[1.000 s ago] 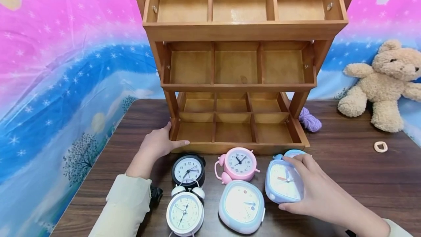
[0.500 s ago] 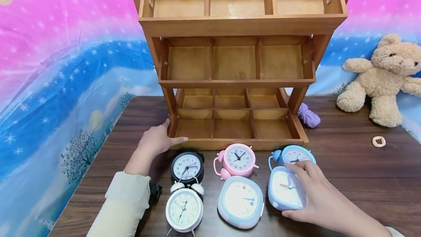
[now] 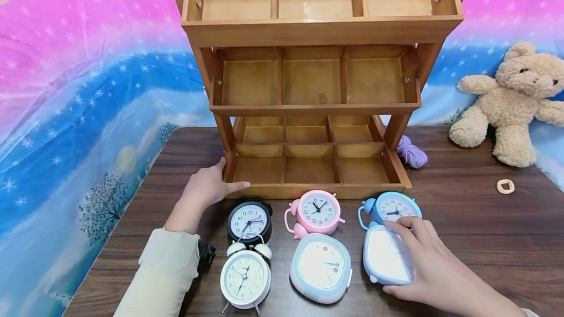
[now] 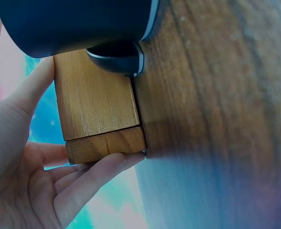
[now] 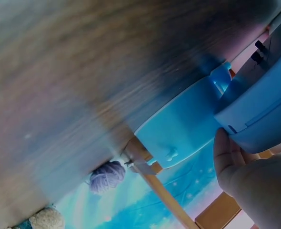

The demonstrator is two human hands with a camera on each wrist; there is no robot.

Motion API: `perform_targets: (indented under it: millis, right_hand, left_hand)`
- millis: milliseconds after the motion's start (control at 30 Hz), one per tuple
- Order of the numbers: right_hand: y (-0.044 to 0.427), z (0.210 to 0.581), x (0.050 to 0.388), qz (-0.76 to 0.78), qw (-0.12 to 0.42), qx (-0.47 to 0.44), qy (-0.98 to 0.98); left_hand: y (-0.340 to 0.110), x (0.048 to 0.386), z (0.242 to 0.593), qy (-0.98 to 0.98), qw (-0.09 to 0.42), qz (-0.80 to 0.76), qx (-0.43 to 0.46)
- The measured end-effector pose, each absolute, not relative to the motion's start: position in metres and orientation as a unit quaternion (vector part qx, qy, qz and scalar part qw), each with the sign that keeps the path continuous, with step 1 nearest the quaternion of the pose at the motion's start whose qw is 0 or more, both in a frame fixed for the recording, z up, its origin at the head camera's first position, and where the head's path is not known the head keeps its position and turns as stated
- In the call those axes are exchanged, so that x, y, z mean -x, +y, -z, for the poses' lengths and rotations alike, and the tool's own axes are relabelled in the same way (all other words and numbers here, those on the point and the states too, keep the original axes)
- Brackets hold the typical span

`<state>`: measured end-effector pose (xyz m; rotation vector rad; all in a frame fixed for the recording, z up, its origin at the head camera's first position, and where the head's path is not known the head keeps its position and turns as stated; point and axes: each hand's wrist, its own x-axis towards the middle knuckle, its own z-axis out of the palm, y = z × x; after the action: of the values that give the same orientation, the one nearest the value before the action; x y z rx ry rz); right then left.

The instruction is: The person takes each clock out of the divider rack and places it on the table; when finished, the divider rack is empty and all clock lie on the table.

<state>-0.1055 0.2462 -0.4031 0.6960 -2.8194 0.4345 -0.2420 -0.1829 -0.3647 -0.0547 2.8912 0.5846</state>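
Observation:
In the head view my right hand point(image 3: 429, 263) holds a periwinkle-blue, rounded-square alarm clock point(image 3: 387, 256) between thumb and fingers, its face washed out by glare. The right wrist view shows this clock's back point(image 5: 264, 105) tilted off the table. Just behind it a round blue twin-bell alarm clock point(image 3: 389, 205) is partly covered. My left hand point(image 3: 207, 187) grips the lower left corner of a wooden shelf point(image 3: 321, 109), thumb along its front. Black point(image 3: 249, 221), pink point(image 3: 319, 212), white twin-bell point(image 3: 245, 278) and light-blue square point(image 3: 321, 268) alarm clocks sit before the shelf.
The three-tier shelf has bare compartments. A purple yarn ball point(image 3: 411, 151) lies beside its right leg. Further right are a teddy bear point(image 3: 513, 104) and a small beige ring point(image 3: 505, 186) on the dark wood table point(image 3: 476, 219). A printed cloth point(image 3: 110, 72) hangs behind.
My right hand has shifted the periwinkle clock slightly right and toward me and tilted it, uncovering more of the round blue clock. My left hand keeps its hold; the head view has tilted slightly down.

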Motion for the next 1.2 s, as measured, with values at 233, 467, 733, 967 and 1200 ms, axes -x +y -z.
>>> perform_targets:
  millis: [233,467,733,967,1200]
  right_hand:
    - [0.25,0.405,0.103,-0.129,0.105,-0.242,-0.956]
    - [0.253,0.405,0.102,-0.116,0.1,-0.256,-0.955]
    - [0.258,0.406,0.102,-0.116,0.106,-0.267,-0.951]
    - [0.26,0.408,0.102,-0.113,0.13,-0.283,-0.943]
    - [0.264,0.405,0.101,-0.093,0.111,-0.282,-0.948]
  left_hand:
    - [-0.182,0.242,0.364,0.976,0.093,-0.196,0.016]
    - [-0.182,0.241,0.363,0.976,0.094,-0.194,0.014]
    - [-0.183,0.241,0.364,0.976,0.097,-0.193,0.016]
    - [-0.183,0.242,0.364,0.977,0.094,-0.19,0.012]
    - [-0.183,0.242,0.365,0.977,0.093,-0.192,0.014]
